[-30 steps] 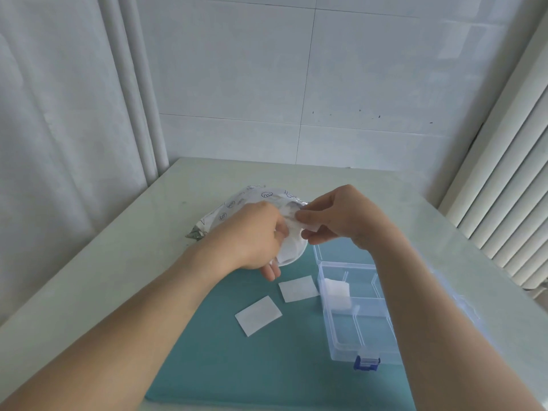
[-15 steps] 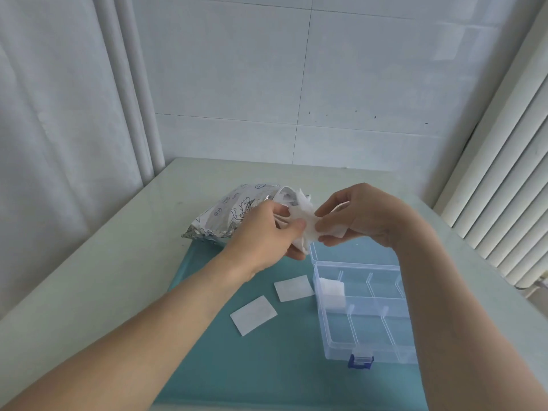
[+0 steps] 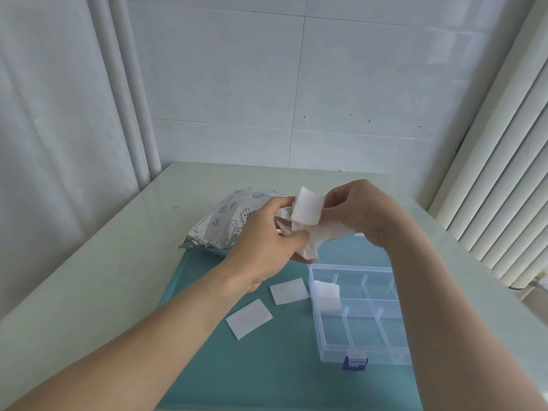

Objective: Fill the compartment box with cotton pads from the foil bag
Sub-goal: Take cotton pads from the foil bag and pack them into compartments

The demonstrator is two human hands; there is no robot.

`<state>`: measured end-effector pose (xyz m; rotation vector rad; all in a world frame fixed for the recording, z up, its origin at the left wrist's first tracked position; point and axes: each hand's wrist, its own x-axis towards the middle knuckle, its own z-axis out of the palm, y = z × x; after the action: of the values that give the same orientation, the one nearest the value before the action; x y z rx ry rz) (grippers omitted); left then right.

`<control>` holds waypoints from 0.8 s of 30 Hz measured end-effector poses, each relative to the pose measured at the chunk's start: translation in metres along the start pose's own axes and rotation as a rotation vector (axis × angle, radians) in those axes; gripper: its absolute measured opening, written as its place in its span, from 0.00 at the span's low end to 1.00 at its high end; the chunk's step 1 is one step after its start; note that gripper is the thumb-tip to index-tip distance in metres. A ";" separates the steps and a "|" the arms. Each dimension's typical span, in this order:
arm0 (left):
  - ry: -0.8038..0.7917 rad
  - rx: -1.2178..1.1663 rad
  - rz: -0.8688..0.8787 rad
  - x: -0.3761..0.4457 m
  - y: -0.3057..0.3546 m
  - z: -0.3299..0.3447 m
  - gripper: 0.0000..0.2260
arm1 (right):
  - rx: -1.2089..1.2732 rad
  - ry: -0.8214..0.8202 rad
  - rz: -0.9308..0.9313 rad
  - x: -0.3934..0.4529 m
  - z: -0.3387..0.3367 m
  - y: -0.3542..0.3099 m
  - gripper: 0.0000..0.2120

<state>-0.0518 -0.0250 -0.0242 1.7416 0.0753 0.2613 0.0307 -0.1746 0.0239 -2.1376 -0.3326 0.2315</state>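
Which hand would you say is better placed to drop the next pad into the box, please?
Probably the right hand: it pinches the pads above the box, which lies on its side. The left hand holds the bag mouth.

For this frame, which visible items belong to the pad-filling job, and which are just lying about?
Job:
foil bag
cotton pads in both hands
left hand
right hand
compartment box, pads in one far-left compartment
two loose pads on the mat

Lying about:
teal mat
table
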 end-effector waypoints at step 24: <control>0.022 -0.322 -0.177 0.002 0.013 -0.006 0.13 | 0.458 -0.134 -0.057 -0.003 -0.037 0.015 0.17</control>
<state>-0.0519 -0.0212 -0.0105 1.4023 0.1917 0.1525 0.0408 -0.2120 0.0319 -1.6634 -0.3773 0.3800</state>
